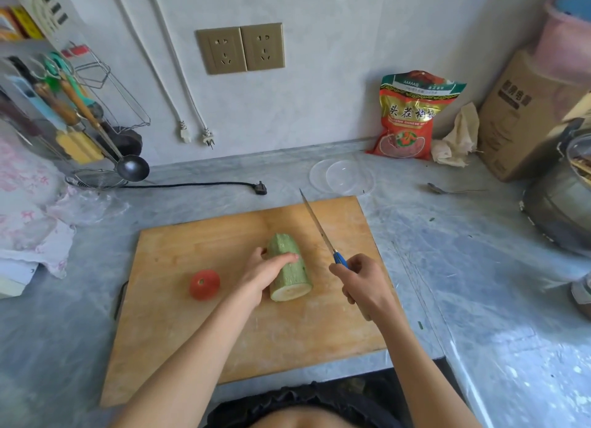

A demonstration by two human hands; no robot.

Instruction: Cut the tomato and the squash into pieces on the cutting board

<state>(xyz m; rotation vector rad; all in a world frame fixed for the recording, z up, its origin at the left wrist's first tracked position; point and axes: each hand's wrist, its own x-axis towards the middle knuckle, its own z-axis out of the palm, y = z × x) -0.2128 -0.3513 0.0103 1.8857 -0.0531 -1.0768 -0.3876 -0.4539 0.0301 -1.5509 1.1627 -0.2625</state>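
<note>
Mid-frame, your left hand (263, 272) rested flat-fingered on the squash (289, 275) (1 tomato (204, 284) beside it); your right hand (359, 282) gripped the knife (319, 227).

The board (198, 315) is pale wood, matt and lightly scuffed. The squash (289, 269) has dull, speckled green skin and a moist pale cut face; the tomato (204, 284) is smooth. The knife (319, 229) has a thin bright metal blade and glossy blue plastic handle. The counter (479, 267) looks like polished grey marbled stone.
</note>
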